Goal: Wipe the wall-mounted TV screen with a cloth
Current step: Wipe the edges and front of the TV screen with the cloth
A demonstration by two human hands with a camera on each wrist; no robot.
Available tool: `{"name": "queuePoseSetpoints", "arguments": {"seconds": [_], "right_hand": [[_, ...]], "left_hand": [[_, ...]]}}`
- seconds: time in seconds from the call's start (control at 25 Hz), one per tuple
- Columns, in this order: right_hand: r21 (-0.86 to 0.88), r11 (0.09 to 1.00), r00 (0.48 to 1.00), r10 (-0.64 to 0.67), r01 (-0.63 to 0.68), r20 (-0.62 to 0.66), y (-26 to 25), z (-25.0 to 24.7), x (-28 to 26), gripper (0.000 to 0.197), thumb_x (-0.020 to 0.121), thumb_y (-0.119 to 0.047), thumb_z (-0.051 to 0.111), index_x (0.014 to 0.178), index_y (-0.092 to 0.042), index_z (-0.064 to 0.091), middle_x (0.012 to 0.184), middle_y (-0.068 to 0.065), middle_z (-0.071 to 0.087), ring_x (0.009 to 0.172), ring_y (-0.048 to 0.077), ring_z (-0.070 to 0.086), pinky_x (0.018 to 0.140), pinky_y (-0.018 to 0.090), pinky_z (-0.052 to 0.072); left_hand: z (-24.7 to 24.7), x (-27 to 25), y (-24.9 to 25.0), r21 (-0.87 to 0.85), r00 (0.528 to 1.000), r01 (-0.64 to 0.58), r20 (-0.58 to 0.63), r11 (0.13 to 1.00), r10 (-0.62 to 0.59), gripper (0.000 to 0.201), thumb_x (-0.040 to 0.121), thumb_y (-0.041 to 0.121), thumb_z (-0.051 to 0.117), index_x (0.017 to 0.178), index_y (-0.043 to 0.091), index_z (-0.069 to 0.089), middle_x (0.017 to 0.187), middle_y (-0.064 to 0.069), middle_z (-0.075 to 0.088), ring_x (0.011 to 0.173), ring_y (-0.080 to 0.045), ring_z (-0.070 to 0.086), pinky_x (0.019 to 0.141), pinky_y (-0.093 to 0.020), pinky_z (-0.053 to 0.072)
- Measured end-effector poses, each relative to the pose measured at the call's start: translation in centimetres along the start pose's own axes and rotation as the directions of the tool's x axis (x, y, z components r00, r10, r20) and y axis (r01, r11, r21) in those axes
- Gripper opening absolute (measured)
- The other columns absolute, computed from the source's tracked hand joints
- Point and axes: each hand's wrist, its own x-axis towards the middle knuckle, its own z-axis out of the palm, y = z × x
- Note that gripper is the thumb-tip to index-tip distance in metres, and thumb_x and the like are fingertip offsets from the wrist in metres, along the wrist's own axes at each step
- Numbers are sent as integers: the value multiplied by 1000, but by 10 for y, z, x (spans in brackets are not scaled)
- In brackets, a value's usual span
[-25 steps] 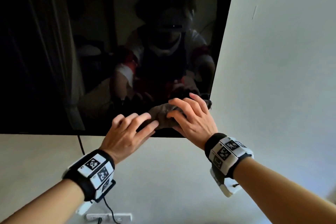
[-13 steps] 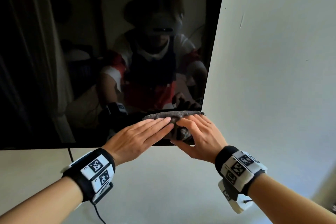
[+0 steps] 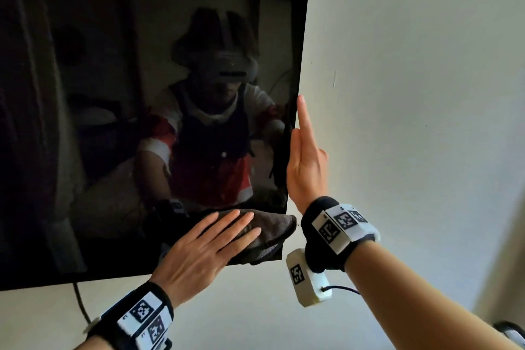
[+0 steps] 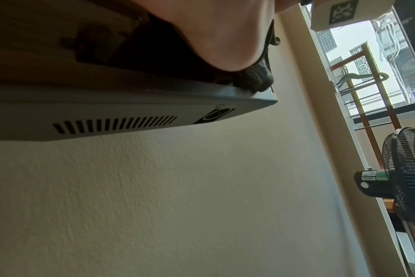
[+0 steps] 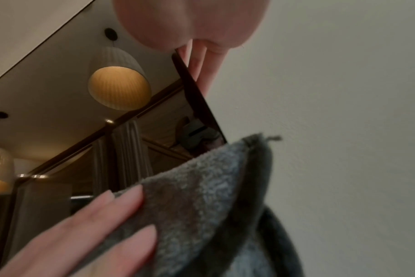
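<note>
— Where's the cloth [image 3: 267, 231] now?

— Down in the bottom right corner of the TV screen [image 3: 113, 122], folded into a grey wad. The left hand [image 3: 204, 253] lies flat over it, fingers straight and close together, pressing it against the glass. One tip of the cloth pokes just past the corner of the set.

— And the other hand?

— The right hand [image 3: 305, 162] is on the right edge of the TV, above the cloth. Its fingers are straight and held together, pointing up along the edge. From here I can't tell where the thumb sits, so I'd call it steadying the set rather than gripping it.

— So which step is this?

— Wiping, I'd say, with the stroke at the corner. Most of the dark glass lies to the left and above.

— What does the next pass need?

— Probably a steady, flat press, sliding the cloth left or upward. The wall [image 3: 412, 93] beside the set needs no wiping, so the cloth should stay on the glass.
</note>
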Motion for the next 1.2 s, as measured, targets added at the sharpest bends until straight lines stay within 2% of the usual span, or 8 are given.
{"name": "queuePoseSetpoints", "arguments": {"seconds": [0.2, 0.28, 0.36, 0.52, 0.72, 0.88, 1.04, 1.2], "right_hand": [[-18, 1000, 999, 13, -13, 32, -1, -3, 3, 59, 100, -7, 37, 152, -30, 22, 48, -12, 29, 42, 6, 41, 48, 8, 29], [-9, 1000, 999, 15, -15, 30, 0, -4, 5, 59, 97, -16, 37, 152, -31, 22, 48, -10, 30, 42, 8, 38, 48, 9, 29], [-26, 1000, 999, 5, -5, 35, 1, -4, 5, 59, 96, -21, 35, 152, -34, 21, 49, -6, 30, 43, 11, 36, 48, 10, 29], [-47, 999, 998, 19, -16, 67, 3, -7, 6, 60, 102, -7, 37, 152, -36, 21, 48, -5, 30, 43, 11, 37, 48, 10, 29], [-64, 998, 997, 15, -11, 76, 2, -7, 7, 60, 102, -5, 35, 152, -34, 19, 48, -6, 28, 42, 10, 37, 48, 8, 30], [-72, 997, 998, -13, 17, 56, 3, -6, 7, 60, 103, -6, 36, 151, -35, 15, 48, -7, 28, 43, 10, 38, 48, 9, 30], [-59, 998, 999, -32, 34, 39, 3, -5, 8, 56, 104, -11, 37, 152, -27, 13, 47, -11, 28, 43, 7, 40, 50, 4, 31], [-67, 996, 997, -61, 65, 56, 4, -6, 16, 54, 102, -19, 31, 152, -33, 15, 47, -8, 27, 45, 15, 33, 49, 12, 30]], "left_hand": [[-14, 12, -28, 101, 997, 76, -18, 992, -75, 59, 102, 32, 35, 158, 14, 27, 166, -4, 24, 150, -23, 30, 120, -41, 24], [-14, 18, -27, 185, 993, 109, -55, 977, -100, 59, 102, 23, 32, 158, 5, 23, 167, -10, 17, 153, -26, 21, 124, -40, 15], [-12, 20, -24, 259, 998, 39, -65, 965, -23, 59, 99, 12, 26, 157, 0, 21, 168, -15, 12, 155, -29, 11, 125, -40, 10], [-25, 30, -48, 213, 988, -126, -64, 969, 143, 67, 95, 0, 20, 159, 20, 27, 167, -8, 20, 150, -30, 25, 123, -44, 17], [-41, 47, -69, 240, 977, -91, -165, 966, 133, 54, 100, 1, 22, 148, 5, 46, 159, -7, 37, 144, -27, 41, 119, -40, 29], [-52, 55, -79, 142, 976, 54, -215, 988, -22, 62, 99, -2, 22, 154, 21, 38, 159, -9, 38, 144, -29, 40, 119, -41, 32], [-48, 55, -83, 229, 969, -214, -73, 950, 236, 65, 97, 2, 20, 158, 21, 27, 162, -5, 34, 147, -26, 37, 120, -39, 27], [-59, 67, -106, 233, 972, -141, -154, 962, 180, 61, 95, -1, 31, 155, 10, 35, 161, -6, 36, 146, -25, 36, 119, -38, 29]]}}
